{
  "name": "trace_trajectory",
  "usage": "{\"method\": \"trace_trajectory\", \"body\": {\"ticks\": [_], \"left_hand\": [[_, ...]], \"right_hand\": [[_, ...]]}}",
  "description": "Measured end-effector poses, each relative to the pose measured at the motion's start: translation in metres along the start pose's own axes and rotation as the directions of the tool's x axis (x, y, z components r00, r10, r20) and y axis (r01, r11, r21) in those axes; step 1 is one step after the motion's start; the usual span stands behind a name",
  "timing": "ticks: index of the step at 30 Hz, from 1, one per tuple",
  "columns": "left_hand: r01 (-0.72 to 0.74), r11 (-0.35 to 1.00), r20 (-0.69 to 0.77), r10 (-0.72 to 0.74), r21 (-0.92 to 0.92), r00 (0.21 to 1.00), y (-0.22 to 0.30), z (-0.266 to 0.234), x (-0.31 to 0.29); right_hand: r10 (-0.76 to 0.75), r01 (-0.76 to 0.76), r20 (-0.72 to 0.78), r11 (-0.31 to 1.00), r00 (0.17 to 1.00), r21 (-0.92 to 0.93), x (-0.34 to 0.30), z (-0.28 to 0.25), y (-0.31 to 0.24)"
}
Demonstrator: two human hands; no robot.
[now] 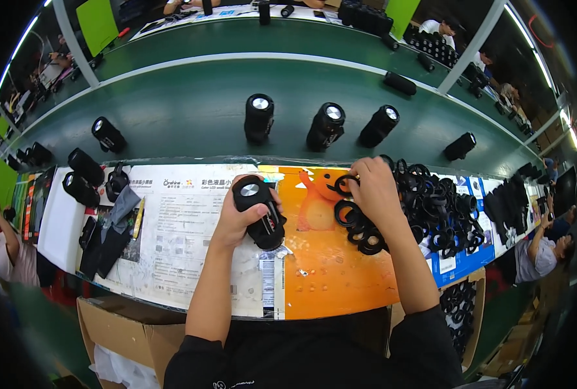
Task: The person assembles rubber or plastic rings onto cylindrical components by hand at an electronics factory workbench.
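Over the paper-covered worktop (340, 292), my left hand (236, 219) grips a black, silver-ended cylindrical speaker (267, 227); at right, my right hand (374, 185) pinches a round black ring (338, 185) beside piled black rings (434, 207). I judge this ring-picking, calling for a clean lift.

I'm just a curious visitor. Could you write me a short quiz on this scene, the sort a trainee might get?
1. Which hand holds the black cylinder: A) left, B) right?
2. True or false: the heap of black rings lies to the right of that cylinder.
3. Fill in: the sheet with the large cartoon figure is ____ in colour.

Key:
1. A, the left hand.
2. True.
3. Orange.
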State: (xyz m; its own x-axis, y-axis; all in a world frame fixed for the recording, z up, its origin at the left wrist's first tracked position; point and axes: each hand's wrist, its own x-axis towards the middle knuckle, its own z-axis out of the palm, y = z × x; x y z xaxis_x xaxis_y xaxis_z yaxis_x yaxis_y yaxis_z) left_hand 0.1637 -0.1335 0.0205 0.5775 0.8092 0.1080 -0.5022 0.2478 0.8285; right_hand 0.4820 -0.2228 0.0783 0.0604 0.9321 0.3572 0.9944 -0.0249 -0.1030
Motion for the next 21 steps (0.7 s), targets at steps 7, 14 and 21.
{"method": "trace_trajectory", "body": {"ticks": [7,14,21], "left_hand": [[0.024,0.991,-0.006,-0.024,0.131,1.0,0.006,0.007,-0.01],[0.027,0.952,-0.056,-0.01,0.304,0.998,-0.011,0.006,-0.014],[0.08,0.913,-0.085,-0.049,0.401,0.995,-0.003,0.017,-0.013]], "right_hand": [[-0.267,0.295,-0.128,0.899,0.955,0.325,-0.02,0.025,-0.071],[-0.135,0.071,0.137,0.915,0.981,0.398,-0.023,0.034,-0.069],[-0.189,-0.207,0.294,0.378,0.937,0.902,0.042,-0.017,-0.053]]}}
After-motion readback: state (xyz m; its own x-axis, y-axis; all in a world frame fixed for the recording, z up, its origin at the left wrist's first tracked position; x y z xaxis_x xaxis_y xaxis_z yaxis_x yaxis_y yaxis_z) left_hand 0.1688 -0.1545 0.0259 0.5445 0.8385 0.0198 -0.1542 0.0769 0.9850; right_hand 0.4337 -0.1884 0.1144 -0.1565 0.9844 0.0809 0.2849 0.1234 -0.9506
